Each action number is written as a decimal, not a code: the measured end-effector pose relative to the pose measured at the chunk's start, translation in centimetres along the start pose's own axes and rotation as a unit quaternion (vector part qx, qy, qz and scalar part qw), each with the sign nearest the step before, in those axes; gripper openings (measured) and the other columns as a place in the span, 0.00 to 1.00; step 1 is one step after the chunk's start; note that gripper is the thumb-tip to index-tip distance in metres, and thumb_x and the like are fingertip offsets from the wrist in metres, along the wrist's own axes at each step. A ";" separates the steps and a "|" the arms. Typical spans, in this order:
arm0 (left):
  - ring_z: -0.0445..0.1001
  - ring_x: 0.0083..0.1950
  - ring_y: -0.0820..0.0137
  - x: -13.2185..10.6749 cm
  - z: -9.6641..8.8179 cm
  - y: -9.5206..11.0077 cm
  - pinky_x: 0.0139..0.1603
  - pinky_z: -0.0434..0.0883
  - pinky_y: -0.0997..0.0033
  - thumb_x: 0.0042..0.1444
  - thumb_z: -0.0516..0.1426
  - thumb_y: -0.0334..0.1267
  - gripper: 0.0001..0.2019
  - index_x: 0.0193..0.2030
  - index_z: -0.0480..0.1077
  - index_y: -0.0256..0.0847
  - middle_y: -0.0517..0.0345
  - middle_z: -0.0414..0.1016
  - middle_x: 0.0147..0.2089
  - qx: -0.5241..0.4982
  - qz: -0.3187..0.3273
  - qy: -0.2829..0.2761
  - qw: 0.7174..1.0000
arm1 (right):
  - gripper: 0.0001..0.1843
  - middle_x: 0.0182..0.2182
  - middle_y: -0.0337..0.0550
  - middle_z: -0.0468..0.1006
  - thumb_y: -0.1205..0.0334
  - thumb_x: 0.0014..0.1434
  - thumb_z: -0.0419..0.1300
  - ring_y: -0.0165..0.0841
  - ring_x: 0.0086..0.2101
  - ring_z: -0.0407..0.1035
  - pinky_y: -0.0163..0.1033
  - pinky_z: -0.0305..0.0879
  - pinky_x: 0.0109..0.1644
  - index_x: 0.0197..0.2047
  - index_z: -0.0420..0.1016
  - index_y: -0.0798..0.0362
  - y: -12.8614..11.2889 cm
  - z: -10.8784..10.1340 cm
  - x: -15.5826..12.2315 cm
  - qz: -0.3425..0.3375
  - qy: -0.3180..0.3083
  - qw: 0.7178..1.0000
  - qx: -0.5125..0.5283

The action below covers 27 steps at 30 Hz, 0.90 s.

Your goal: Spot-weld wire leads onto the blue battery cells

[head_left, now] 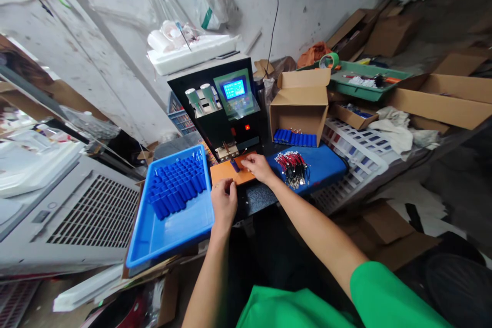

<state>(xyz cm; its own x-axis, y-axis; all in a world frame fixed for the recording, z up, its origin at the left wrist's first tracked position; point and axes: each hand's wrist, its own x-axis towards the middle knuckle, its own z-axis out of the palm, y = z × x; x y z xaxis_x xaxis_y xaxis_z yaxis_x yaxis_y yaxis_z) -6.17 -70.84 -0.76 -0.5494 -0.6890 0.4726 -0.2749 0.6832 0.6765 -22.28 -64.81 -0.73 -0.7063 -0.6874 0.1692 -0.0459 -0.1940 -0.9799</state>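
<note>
A blue cylindrical battery cell [234, 165] stands on an orange board [246, 177], right below the electrode pins of a black spot welder [225, 128] with a lit screen. My right hand [258, 167] is at the cell's right side with thumb and fingertips pinched together; whatever is between them is too small to make out. At the board's front left edge rests my left hand [224, 197], its fingers curled in, a ring on one of them. What they hold, if anything, is hidden. To the right, a bundle of red and black wire leads [294, 169] lies on a blue pad [326, 161].
A blue tray [148, 238] at left holds rows of blue cells [179, 184]. Behind the pad, an open cardboard box [300, 105] contains more cells. A white plastic basket [357, 154], a green tray [369, 79] and cartons crowd the right side. A foam tray [192, 51] tops the welder.
</note>
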 end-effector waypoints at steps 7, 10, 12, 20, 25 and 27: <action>0.78 0.37 0.64 0.6 0.7 -0.1 0.43 0.73 0.62 0.60 0.56 0.42 0.09 0.37 0.75 0.42 0.53 0.80 0.34 -0.065 -0.048 -0.031 0.996 | 0.17 0.19 0.35 0.68 0.47 0.50 0.64 0.29 0.24 0.62 0.34 0.57 0.28 0.25 0.70 0.53 -0.8 -0.6 -0.3 -0.003 -0.064 0.998 -0.002; 0.79 0.37 0.64 1.1 1.5 0.4 0.42 0.73 0.63 0.60 0.55 0.43 0.10 0.38 0.74 0.41 0.53 0.81 0.35 -0.094 -0.075 -0.034 0.992 | 0.15 0.24 0.37 0.72 0.50 0.48 0.66 0.28 0.26 0.63 0.34 0.59 0.32 0.28 0.73 0.55 -1.2 -0.9 -0.6 -0.017 -0.116 0.993 -0.013; 0.79 0.38 0.64 1.4 2.0 0.8 0.42 0.73 0.63 0.60 0.55 0.43 0.10 0.38 0.74 0.41 0.53 0.80 0.35 -0.094 -0.076 -0.027 0.992 | 0.15 0.25 0.37 0.73 0.51 0.48 0.66 0.28 0.26 0.63 0.35 0.60 0.32 0.29 0.73 0.55 -1.3 -0.9 -0.8 -0.016 -0.124 0.992 -0.011; 0.77 0.37 0.66 1.5 2.5 0.8 0.42 0.74 0.65 0.60 0.56 0.43 0.10 0.41 0.73 0.40 0.53 0.79 0.38 -0.132 -0.074 -0.022 0.988 | 0.15 0.23 0.36 0.73 0.51 0.47 0.66 0.28 0.25 0.63 0.33 0.59 0.29 0.28 0.73 0.55 -1.1 -0.9 -0.8 -0.012 -0.095 0.995 0.003; 0.74 0.53 0.62 1.4 1.9 0.5 0.57 0.71 0.59 0.57 0.55 0.35 0.09 0.42 0.74 0.41 0.48 0.75 0.48 -0.077 -0.005 0.040 0.996 | 0.15 0.17 0.33 0.67 0.51 0.47 0.67 0.25 0.18 0.57 0.32 0.53 0.22 0.27 0.72 0.54 -1.3 -1.2 -0.8 0.019 -0.074 0.996 0.040; 0.71 0.60 0.60 1.6 1.9 0.4 0.63 0.68 0.56 0.56 0.55 0.32 0.12 0.45 0.75 0.42 0.47 0.73 0.55 -0.069 0.023 0.018 0.997 | 0.15 0.16 0.32 0.67 0.51 0.46 0.67 0.25 0.17 0.56 0.32 0.51 0.21 0.27 0.73 0.54 -1.3 -1.3 -0.8 0.031 -0.067 0.996 0.056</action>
<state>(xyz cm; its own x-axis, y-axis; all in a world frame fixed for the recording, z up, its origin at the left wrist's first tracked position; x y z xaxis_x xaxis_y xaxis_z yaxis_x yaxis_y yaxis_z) -8.68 -71.22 -0.80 -0.5296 -0.6671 0.5239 -0.1377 0.6770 0.7229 -22.61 -63.09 0.31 -0.6042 -0.7863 0.1294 0.0782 -0.2201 -0.9723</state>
